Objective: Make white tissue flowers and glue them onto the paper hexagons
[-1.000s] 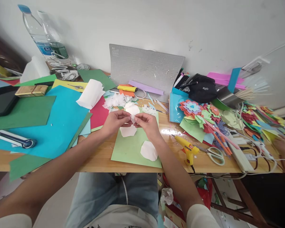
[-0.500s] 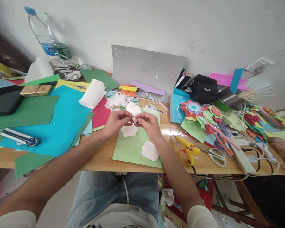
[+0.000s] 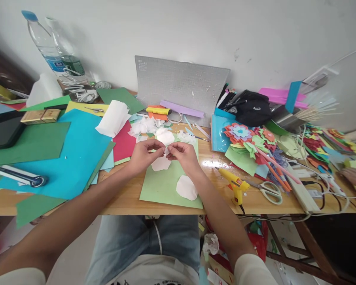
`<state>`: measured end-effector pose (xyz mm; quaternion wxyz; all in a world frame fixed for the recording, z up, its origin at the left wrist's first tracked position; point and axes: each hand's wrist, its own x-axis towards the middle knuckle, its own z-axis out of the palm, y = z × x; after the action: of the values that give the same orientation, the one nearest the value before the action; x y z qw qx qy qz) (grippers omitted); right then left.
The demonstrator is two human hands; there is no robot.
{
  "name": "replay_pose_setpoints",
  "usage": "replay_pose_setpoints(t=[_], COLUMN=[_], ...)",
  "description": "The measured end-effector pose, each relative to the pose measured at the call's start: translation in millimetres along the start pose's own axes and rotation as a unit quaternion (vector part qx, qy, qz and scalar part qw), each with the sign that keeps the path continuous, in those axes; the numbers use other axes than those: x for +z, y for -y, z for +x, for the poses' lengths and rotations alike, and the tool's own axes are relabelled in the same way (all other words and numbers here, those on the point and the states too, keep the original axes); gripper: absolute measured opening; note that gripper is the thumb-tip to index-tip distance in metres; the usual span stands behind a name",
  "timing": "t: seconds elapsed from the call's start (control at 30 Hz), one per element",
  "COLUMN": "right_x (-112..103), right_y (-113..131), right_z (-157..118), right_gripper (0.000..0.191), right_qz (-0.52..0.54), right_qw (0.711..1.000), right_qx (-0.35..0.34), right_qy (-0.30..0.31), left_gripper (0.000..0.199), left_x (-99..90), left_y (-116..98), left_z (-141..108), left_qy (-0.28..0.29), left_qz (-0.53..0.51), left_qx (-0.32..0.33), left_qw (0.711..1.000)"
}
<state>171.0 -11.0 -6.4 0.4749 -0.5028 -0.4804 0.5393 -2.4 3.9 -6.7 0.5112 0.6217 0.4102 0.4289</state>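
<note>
My left hand (image 3: 144, 155) and my right hand (image 3: 184, 155) meet over a light green sheet (image 3: 157, 187). Between their pinched fingertips is a small white piece of paper (image 3: 166, 151), mostly hidden by the fingers. Just beyond the fingertips lies a rounded white paper cutout (image 3: 165, 137). A second cutout (image 3: 161, 164) shows below my hands, partly covered by them. The third white cutout (image 3: 186, 187) rests on the sheet's right side, near my right wrist. White paper scraps (image 3: 144, 126) are heaped behind my left hand.
On the right are a yellow glue gun (image 3: 233, 181), scissors (image 3: 269, 192) and paper flowers (image 3: 240, 132). Blue paper (image 3: 86, 150), a stapler (image 3: 22, 176) and a white paper roll (image 3: 113, 118) lie left. A grey cutting mat (image 3: 180, 85) leans on the wall. Another person's hand (image 3: 354, 178) is far right.
My fingertips have closed further around the small white paper, so less of it shows. The view has shifted slightly. At far right the other person's hand has moved a little.
</note>
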Motion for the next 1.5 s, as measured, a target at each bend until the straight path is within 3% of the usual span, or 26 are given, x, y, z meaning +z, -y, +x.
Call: replay_pose_setpoints(t=[0.17,0.4,0.57,0.83,1.0,1.33,1.5], right_x=[0.6,0.1,0.5,1.5,1.3,0.2,1.0], right_y=[-3.0,-5.6,-5.0,2.4,1.1,-2.8,-1.2], right_z=[-0.2,-0.5,-0.9,-5.2,-5.4,-4.3,-5.6], right_gripper=[0.028,0.028,0.029,0.030,0.025,0.018,0.017], right_qz=[-0.019,-0.050,-0.051,-0.023,-0.040,-0.094,-0.128], right_qw=[0.999,0.998,0.997,0.999,0.998,0.992,0.988], right_qx=[-0.027,-0.037,-0.049,0.017,-0.015,-0.075,-0.088], right_qy=[0.001,0.003,0.002,0.038,0.050,0.024,0.024], left_gripper=[0.023,0.025,0.032,0.026,0.026,0.035,0.033], left_x=[1.6,2.7,3.3,1.1,2.5,2.3,3.0], left_y=[3.8,3.9,-0.2,1.1,2.0,0.0,1.0], left_z=[2.1,1.3,1.5,1.9,-0.2,-3.5,-3.5], left_qy=[-0.004,-0.009,-0.013,-0.048,-0.049,-0.019,-0.039], left_qz=[-0.043,-0.046,-0.071,-0.035,0.015,0.014,0.037], left_qx=[-0.023,-0.009,-0.058,-0.027,-0.013,-0.001,0.004], left_qw=[0.999,0.999,0.996,0.998,0.999,1.000,0.999])
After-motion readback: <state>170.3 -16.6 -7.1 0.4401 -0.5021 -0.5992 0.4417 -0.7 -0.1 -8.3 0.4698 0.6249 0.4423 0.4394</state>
